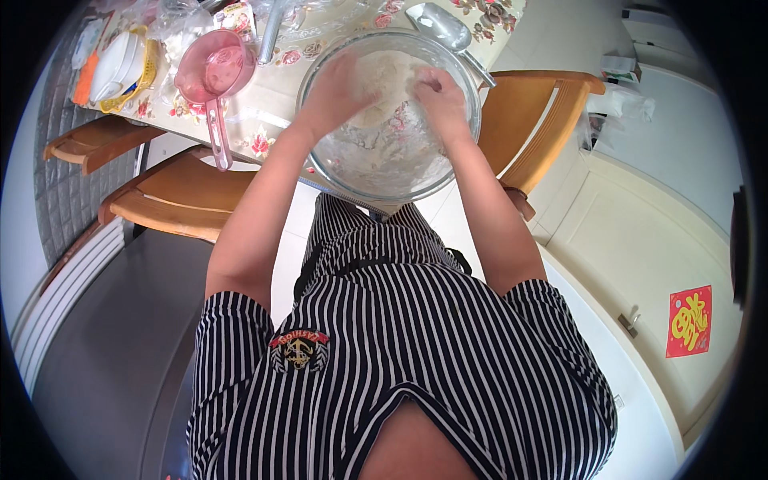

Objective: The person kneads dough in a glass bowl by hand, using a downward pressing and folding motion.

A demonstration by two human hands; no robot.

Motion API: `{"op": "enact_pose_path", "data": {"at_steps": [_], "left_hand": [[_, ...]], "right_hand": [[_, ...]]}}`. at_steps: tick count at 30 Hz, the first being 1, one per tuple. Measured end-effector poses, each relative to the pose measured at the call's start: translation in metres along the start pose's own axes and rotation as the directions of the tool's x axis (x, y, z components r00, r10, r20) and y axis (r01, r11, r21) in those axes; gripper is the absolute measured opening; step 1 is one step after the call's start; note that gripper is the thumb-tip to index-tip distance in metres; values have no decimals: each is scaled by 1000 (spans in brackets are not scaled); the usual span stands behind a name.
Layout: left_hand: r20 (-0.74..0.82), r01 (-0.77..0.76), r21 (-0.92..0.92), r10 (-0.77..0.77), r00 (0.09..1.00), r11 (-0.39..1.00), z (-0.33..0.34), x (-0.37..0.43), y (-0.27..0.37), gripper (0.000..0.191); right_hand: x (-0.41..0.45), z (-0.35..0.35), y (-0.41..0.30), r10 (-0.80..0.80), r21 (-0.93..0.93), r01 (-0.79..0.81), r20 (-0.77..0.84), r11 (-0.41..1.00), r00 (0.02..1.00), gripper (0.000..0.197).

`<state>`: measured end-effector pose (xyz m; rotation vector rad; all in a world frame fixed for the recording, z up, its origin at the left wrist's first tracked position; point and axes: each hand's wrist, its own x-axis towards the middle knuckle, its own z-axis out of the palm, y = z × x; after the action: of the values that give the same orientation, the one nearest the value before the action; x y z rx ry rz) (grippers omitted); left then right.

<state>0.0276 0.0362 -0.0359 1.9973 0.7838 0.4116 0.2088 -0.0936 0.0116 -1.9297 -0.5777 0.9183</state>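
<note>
In the head view a large clear glass bowl [393, 193] stands at the near corner of the table. A pale lump of dough [381, 75] lies in its far part, and loose white flour [390, 150] coats the bottom and near wall. My left hand [341, 96], blurred, is inside the bowl at the left side of the dough, its fingers apart. At the dough's right edge is my right hand [441, 99] with its fingers curled; whether it pinches some dough cannot be told. Blur hides exactly where the fingertips touch.
A flower-patterned table cover [258, 123] lies under the bowl. A metal scoop [447, 30] rests just beyond the bowl's right rim. At the left are a pink translucent ladle [213, 72] and a yellow basket [147, 75] with white containers. Wooden chairs [534, 120] flank the table corner.
</note>
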Motion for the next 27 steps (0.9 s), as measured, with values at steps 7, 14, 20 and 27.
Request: {"op": "enact_pose_path", "data": {"at_steps": [7,14,20,27], "left_hand": [[-53,-55,360,79,995,931,15,0,22,81],[-68,-46,355,75,995,934,16,3,18,79],[-62,-42,369,70,996,928,16,2,19,77],[-38,-34,340,50,998,940,13,1,18,77]], "right_hand": [[-17,5,77,134,-352,-82,126,933,983,20],[-43,45,82,101,-473,112,403,874,910,31],[-52,42,79,-371,-427,682,607,594,703,38],[-35,16,53,88,-494,260,576,829,813,39]]}}
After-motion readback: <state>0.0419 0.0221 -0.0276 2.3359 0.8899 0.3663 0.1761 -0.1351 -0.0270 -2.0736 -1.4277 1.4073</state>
